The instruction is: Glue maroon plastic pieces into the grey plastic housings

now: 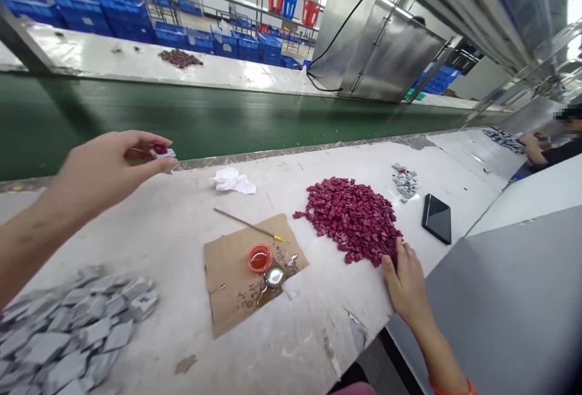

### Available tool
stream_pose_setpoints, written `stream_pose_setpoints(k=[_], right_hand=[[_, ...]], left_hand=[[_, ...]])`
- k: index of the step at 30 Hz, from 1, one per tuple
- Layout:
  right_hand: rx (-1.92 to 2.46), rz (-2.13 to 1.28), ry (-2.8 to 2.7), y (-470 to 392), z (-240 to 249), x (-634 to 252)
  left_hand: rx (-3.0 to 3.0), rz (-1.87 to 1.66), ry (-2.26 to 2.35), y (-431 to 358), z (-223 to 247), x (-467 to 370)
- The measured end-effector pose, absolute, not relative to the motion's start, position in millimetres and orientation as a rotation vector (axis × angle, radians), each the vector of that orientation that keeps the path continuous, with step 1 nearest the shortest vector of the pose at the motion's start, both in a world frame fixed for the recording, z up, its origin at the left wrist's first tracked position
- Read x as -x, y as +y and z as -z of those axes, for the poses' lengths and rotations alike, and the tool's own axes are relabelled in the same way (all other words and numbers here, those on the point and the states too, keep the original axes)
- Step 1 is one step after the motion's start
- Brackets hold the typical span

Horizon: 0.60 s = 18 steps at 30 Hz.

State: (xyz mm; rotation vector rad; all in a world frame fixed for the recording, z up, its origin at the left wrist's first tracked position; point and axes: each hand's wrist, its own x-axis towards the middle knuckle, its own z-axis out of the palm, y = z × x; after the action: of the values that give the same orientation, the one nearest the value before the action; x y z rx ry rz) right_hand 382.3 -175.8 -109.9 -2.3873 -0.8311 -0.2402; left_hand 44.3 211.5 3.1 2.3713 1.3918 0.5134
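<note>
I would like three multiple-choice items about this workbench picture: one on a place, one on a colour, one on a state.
1. Where does the right hand rest?
A. on the phone
B. at the near edge of the pile of dark red pieces
C. on the cardboard sheet

2. What colour is the small cap on the cardboard sheet?
A. orange-red
B. green
C. white

3. What is the state of the left hand?
A. flat on the table
B. open with nothing in it
C. raised, pinching a small piece between fingertips

Answers: 1 B, the fingers touch the pile's near edge. 2 A, the cap is orange-red against the brown sheet. 3 C, the hand is lifted above the table with a red and white piece at its fingertips.
</note>
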Motion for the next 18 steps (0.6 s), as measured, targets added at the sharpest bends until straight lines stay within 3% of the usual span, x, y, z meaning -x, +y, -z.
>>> stream_pose_setpoints(k=[3, 7, 11, 16, 18], right_hand=[[2.44, 0.166, -0.798, -151.4, 114.3, -355.9], [2.437, 0.084, -0.788, -127.8, 117.0, -314.4], [2.361, -0.021, -0.859, -137.2, 110.0, -309.4], [2.142, 0.343, -1.028, -180.6, 88.7, -324.4], [2.05, 0.291, -1.291, -188.0, 84.1, -322.7]], left_hand=[[-2.421, -0.442, 1.508, 244.3, -13.6, -113.5], [-2.459, -0.406, 1.611, 274.7, 10.5, -146.3], [-2.52, -0.38, 1.609, 288.7, 27.7, -142.8], [-2.6, -0.347, 1.498, 292.5, 9.5, -113.4], [-2.622, -0.337, 1.514, 276.8, -2.1, -89.9]])
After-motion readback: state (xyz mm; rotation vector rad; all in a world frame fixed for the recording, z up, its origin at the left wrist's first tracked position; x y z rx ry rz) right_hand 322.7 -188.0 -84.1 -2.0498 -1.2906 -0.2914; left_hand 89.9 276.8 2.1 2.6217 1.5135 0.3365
